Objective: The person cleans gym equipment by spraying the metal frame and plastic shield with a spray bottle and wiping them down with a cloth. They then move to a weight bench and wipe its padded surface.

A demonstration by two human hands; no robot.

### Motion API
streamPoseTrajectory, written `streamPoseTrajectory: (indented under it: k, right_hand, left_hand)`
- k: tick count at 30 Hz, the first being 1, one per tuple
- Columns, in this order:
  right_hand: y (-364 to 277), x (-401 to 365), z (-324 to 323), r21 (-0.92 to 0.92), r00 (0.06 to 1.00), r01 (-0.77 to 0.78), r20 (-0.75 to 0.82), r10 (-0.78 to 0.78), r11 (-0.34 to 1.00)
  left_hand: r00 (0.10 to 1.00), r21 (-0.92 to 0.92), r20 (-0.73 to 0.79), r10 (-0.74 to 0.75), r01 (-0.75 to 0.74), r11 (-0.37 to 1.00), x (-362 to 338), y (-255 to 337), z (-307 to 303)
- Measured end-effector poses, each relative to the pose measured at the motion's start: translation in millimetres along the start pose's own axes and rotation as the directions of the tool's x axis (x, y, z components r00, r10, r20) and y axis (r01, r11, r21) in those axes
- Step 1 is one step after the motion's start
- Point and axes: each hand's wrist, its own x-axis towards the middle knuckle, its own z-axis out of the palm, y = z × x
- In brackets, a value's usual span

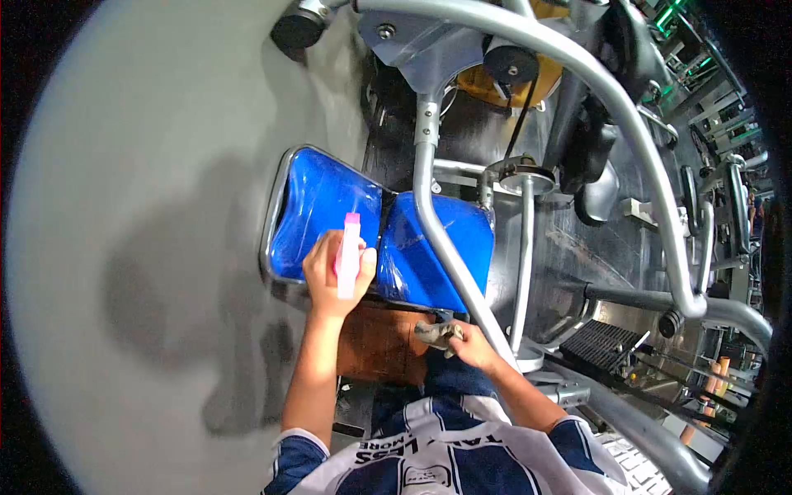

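My left hand [323, 266] is wrapped round a spray bottle, whose white and pink trigger head [349, 260] I see from above. It hangs over a chair with a shiny blue backrest [320, 194] and blue seat [433, 260]; the bottle's body is mostly hidden by the hand and head. My right hand [472, 345] grips a crumpled, grey-stained rag [437, 332] just off the near edge of the seat. The blue padding has scuffs and glossy streaks that look wet or reflective.
A curved silver tube frame [425, 177] of a gym machine passes over the seat and right of my right hand. A grey wall [165, 165] stands on the left. Black floor [569, 256] and more gym equipment [726, 198] lie to the right.
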Motion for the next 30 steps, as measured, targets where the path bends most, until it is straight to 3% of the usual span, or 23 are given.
streamPoseTrajectory:
  k: [1, 3, 5, 7, 8, 11, 12, 15, 16, 17, 19, 20, 21, 23, 24, 25, 27, 28, 29, 30]
  right_hand:
    - [8, 12, 1, 0.015, 0.998, 0.053, -0.029, -0.053, 0.998]
    - [21, 23, 5, 0.13, 0.999, -0.038, 0.006, 0.038, 0.991]
    - [39, 29, 5, -0.012, 0.998, -0.016, 0.063, 0.017, 1.0]
    - [51, 27, 6, -0.01, 0.993, -0.034, 0.116, 0.035, 0.999]
    - [60, 25, 7, 0.085, 0.99, -0.061, 0.129, 0.05, 0.995]
    - [63, 23, 3, 0.056, 0.982, -0.088, 0.171, 0.078, 0.995]
    - [55, 25, -3, -0.013, 0.962, -0.169, 0.215, 0.168, 0.986]
    - [82, 32, 2, 0.051, 0.966, -0.194, 0.186, 0.181, 0.98]
    - [84, 35, 2, 0.193, 0.94, -0.3, 0.229, 0.254, 0.934]
    - [87, 40, 2, 0.193, 0.942, -0.292, 0.225, 0.248, 0.937]
    - [82, 50, 2, 0.563, 0.912, -0.409, 0.239, 0.332, 0.718]
    - [80, 56, 4, 0.659, 0.907, -0.401, 0.187, 0.378, 0.637]
    - [78, 63, 4, 0.654, 0.909, -0.399, 0.19, 0.371, 0.643]
    - [67, 83, 2, 0.763, 0.921, -0.298, 0.072, 0.383, 0.574]
    - [38, 94, -10, 0.812, 0.946, -0.255, 0.096, 0.31, 0.525]
    - [27, 102, -19, 0.845, 0.936, -0.265, 0.112, 0.332, 0.464]
    - [0, 114, -38, 0.765, 0.998, -0.018, -0.022, 0.054, 0.644]
    - [-18, 118, -48, 0.508, 0.988, 0.137, -0.137, -0.077, 0.851]
    - [-32, 123, -56, 0.183, 0.949, 0.275, -0.206, -0.237, 0.944]
    - [-36, 131, -65, -0.224, 0.857, 0.431, -0.202, -0.474, 0.874]
  left_hand:
    - [1.0, 0.02, -0.001, 0.013, -0.013, 1.0, 0, -13, 15]
    - [0.999, -0.029, -0.014, -0.047, 0.046, 0.999, -10, -37, 48]
    - [0.999, -0.027, -0.005, -0.049, 0.048, 0.998, -24, -58, 73]
    - [0.996, -0.067, -0.005, -0.085, 0.084, 0.994, -41, -71, 94]
    - [0.994, -0.036, 0.03, -0.109, 0.11, 0.993, -49, -72, 100]
    - [0.97, 0.097, 0.186, -0.154, 0.138, 0.986, -78, -72, 118]
    - [0.95, 0.09, 0.23, -0.21, 0.194, 0.977, -89, -70, 122]
    - [0.861, -0.01, 0.286, -0.42, 0.441, 0.897, -120, -58, 131]
    - [0.841, -0.034, 0.298, -0.452, 0.483, 0.875, -127, -55, 131]
    - [0.818, -0.058, 0.313, -0.482, 0.523, 0.85, -133, -55, 130]
    - [0.83, -0.087, 0.297, -0.472, 0.516, 0.852, -144, -59, 126]
    - [0.838, -0.113, 0.285, -0.465, 0.511, 0.852, -147, -64, 125]
    - [0.842, -0.111, 0.276, -0.465, 0.508, 0.854, -143, -69, 121]
    - [0.842, -0.002, 0.317, -0.437, 0.462, 0.887, -127, -75, 109]
    - [0.865, 0.038, 0.307, -0.396, 0.405, 0.914, -120, -81, 104]
    - [0.859, 0.068, 0.298, -0.416, 0.416, 0.907, -117, -88, 97]
    - [0.867, -0.143, 0.297, -0.4, 0.454, 0.879, -108, -104, 91]
    - [0.855, -0.106, 0.324, -0.405, 0.459, 0.882, -90, -101, 84]
    - [0.888, -0.168, 0.306, -0.342, 0.404, 0.899, -83, -110, 83]
    - [0.906, -0.147, 0.309, -0.288, 0.345, 0.927, -73, -115, 81]
